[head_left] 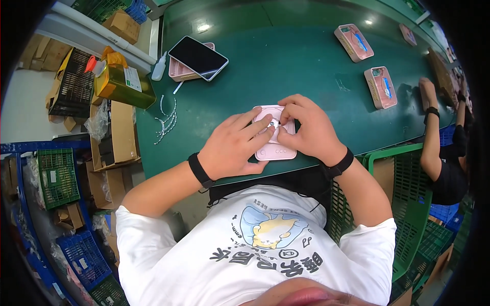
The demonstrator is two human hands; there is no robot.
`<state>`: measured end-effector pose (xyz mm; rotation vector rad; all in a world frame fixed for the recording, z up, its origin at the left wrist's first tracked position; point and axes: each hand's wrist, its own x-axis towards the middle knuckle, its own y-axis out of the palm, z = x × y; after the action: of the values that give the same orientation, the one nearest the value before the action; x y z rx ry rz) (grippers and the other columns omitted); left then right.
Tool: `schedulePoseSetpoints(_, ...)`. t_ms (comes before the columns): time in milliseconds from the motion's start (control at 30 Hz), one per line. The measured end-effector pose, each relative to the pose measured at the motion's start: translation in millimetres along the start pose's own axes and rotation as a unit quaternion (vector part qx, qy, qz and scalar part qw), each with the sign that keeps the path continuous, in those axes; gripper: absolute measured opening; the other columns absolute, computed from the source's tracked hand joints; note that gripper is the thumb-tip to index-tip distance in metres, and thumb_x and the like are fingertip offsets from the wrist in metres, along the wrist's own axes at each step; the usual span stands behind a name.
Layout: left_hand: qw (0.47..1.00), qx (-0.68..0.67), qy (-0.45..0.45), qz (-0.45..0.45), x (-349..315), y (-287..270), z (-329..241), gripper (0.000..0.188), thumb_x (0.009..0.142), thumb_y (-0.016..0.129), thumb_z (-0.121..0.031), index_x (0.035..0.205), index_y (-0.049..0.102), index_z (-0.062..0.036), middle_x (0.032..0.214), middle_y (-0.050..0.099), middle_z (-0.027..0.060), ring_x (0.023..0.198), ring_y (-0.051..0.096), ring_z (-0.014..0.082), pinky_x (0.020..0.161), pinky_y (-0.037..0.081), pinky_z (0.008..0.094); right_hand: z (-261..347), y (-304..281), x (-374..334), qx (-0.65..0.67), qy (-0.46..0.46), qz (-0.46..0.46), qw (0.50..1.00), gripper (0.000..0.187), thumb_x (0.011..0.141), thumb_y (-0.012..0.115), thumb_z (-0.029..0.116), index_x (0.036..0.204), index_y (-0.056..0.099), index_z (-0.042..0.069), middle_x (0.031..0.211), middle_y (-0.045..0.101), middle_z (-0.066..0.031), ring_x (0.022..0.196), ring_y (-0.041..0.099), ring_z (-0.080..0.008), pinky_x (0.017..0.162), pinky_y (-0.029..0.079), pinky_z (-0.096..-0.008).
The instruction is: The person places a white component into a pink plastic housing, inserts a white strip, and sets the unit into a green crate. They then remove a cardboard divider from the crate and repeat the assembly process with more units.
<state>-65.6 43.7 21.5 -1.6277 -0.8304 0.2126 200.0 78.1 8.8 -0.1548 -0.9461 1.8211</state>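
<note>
A pink plastic casing [275, 154] with rounded corners lies near the table's front edge, directly before me. My left hand [232, 143] grips it from the left, its fingers laid across the top and its thumb at the lower left corner. In the casing's middle sits a small white part [272, 124] with a dark centre, partly covered by my fingertips. My right hand [312, 130] comes from the right with thumb and index finger bent together beside that part. Whatever they pinch is too small and hidden to name.
A smartphone [199, 57] rests on another pink casing [178, 71] beside a white squeeze bottle [160, 68]. White strips [167, 122] lie at left, near a yellow-green can [125, 84]. Two open pink casings [354, 43] with blue parts stand right. A co-worker's arm [432, 127] reaches in.
</note>
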Motion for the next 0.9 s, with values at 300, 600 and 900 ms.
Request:
schedulePoseSetpoints(300,0.999,0.014,0.021,0.024,10,-10,-1,0.06,0.082,0.09,-0.031,0.136,0.074,-0.01,0.156,0.067,0.0146,0.152,0.058,0.0407,0.119,0.051,0.0573,-14,-1,-11,0.068,-0.02,0.008,0.997,0.018,0.081,0.086,0.01,0.093,0.073,0.004,0.12,0.073,-0.015,0.11,0.074,-0.032,0.094,0.06,-0.0393)
schedulePoseSetpoints(600,0.979,-0.167,-0.11,-0.027,-1,9,-16,0.041,0.085,0.089,-0.021,0.123,0.078,-0.0085,0.143,0.078,0.0107,0.148,0.065,0.0393,0.117,0.053,0.0527,-8,-18,-26,0.081,0.071,0.071,0.992,0.016,0.094,0.086,0.011,0.095,0.073,0.003,0.103,0.065,-0.0086,0.09,0.067,-0.0192,0.081,0.057,-0.0327)
schedulePoseSetpoints(900,0.975,-0.031,-0.162,-0.15,17,48,-44,0.011,0.083,0.084,-0.011,0.087,0.074,-0.0082,0.12,0.083,0.0097,0.131,0.076,0.0354,0.098,0.062,0.0473,-12,-14,-28,0.157,0.086,0.077,0.981,0.015,0.097,0.082,0.009,0.105,0.07,0.003,0.1,0.06,-0.0069,0.083,0.063,-0.0176,0.077,0.055,-0.0325)
